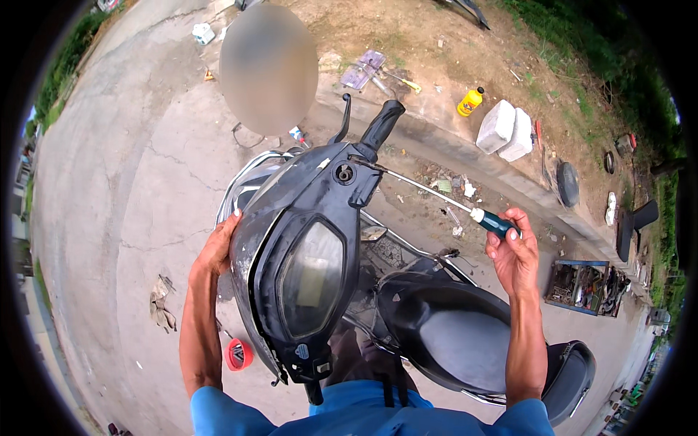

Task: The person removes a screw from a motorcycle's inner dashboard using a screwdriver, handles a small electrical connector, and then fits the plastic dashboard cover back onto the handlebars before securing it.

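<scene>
In front of me stands a scooter with a black handlebar cover (247,291) and a cloudy instrument panel (313,280). My left hand (217,245) presses against the outer side of that cover, its thumb along the edge. A screwdriver (498,224) with a dark green handle is pinched in the fingers of my right hand (516,254). Its long shaft reaches left to the cover beside the key switch (344,172), near the rubber handlebar grip (382,125). The tip's exact contact point is hidden. A brake lever (345,116) sticks up beside the grip.
The scooter seat (451,327) lies to my right. Beyond the kerb are a yellow bottle (470,102) and white jugs (497,127). A toolbox (578,285) stands far right; a red bowl (238,354) sits on the ground at left. A blurred oval (269,69) covers part of the far side.
</scene>
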Available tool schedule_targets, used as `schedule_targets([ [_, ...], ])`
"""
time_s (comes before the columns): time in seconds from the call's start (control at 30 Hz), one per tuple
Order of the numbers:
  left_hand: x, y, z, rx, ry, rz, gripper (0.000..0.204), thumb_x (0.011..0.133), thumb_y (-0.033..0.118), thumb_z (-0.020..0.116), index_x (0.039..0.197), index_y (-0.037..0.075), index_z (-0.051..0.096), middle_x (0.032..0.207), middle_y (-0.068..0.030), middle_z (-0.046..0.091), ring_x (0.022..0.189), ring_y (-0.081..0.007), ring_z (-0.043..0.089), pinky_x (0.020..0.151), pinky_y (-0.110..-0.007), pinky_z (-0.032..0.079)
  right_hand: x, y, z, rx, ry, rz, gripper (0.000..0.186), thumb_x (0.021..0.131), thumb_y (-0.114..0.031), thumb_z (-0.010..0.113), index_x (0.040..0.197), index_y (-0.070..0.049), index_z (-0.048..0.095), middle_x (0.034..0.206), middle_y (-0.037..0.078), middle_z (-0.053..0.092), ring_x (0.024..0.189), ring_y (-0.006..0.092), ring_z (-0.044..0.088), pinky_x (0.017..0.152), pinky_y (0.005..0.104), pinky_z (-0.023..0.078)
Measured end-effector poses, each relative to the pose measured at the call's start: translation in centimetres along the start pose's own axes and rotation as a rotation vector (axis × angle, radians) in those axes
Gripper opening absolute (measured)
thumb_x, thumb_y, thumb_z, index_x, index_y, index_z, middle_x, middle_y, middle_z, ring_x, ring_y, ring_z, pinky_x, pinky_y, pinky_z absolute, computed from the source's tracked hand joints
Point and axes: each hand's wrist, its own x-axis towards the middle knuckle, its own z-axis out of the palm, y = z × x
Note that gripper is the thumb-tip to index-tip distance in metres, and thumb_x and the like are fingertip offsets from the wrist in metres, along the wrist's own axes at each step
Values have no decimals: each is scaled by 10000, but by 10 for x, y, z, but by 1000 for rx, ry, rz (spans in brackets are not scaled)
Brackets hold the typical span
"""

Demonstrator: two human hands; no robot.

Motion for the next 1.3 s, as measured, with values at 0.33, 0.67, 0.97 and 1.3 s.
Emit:
schedule_targets([
  [0.33, -2, 0, 4, -19, 19, -8, 773, 929, 553, 607, 1390, -48, 454, 1320, -207, 572, 1148, -267, 606, 985, -389, 512, 1, -3, -16, -219, -64, -48, 373, 1031, -374, 508, 1224, -55, 504, 904, 79, 584, 615, 114, 486, 493, 249, 372],
  [0.67, -1, -3, -2, -34, -22, -11, 776, 936, 564, 587, 1400, -43, 448, 1334, -201, 565, 1150, -254, 604, 986, -386, 511, 0, -9, -13, -444, -88, 70, 471, 998, -407, 566, 1307, -67, 460, 831, 20, 562, 648, 97, 492, 550, 246, 384],
  [0.97, -6, 0, 2, -3, 26, -15, 762, 936, 567, 587, 1376, -45, 475, 1305, -189, 587, 1125, -246, 615, 971, -380, 520, 9, -16, -16, -403, -156, -110, 439, 1021, -423, 514, 1262, -57, 480, 795, 23, 542, 610, 98, 474, 479, 228, 333],
  [1.3, -12, 3, 3, 2, 74, -32, 756, 939, 568, 581, 1364, -51, 485, 1279, -176, 606, 1093, -240, 625, 951, -365, 525, 21, -27, -14, -359, -228, 325, 443, 1002, -386, 563, 1257, -31, 488, 808, 39, 562, 668, 101, 488, 554, 237, 376],
])
